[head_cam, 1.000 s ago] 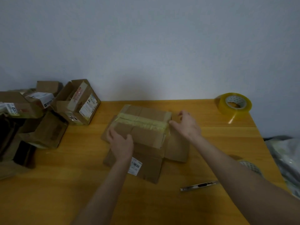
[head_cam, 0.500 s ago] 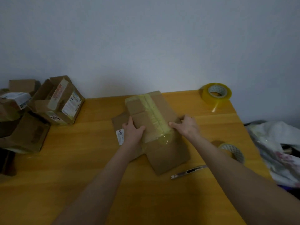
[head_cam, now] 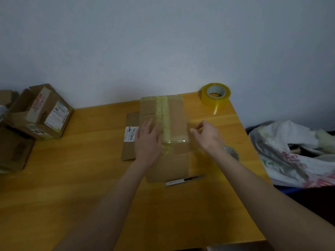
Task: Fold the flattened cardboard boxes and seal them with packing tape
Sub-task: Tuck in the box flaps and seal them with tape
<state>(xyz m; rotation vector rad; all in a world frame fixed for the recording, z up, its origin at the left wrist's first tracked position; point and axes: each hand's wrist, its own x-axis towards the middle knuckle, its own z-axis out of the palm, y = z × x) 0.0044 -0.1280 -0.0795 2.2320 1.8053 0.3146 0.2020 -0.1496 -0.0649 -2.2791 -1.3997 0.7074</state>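
Ahead of me a plain, pale grey-blue wall [head_cam: 163, 42] rises straight behind my wooden worktop [head_cam: 63, 187], honey-coloured with a fine grain. The light is dim and even. Past its right edge lies a crumpled white printed bag [head_cam: 290, 153].

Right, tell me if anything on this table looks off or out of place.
The tape strip on the cardboard box bunches and wrinkles at its near end, beside the left hand. The tape roll in the far right corner trails a loose tail.
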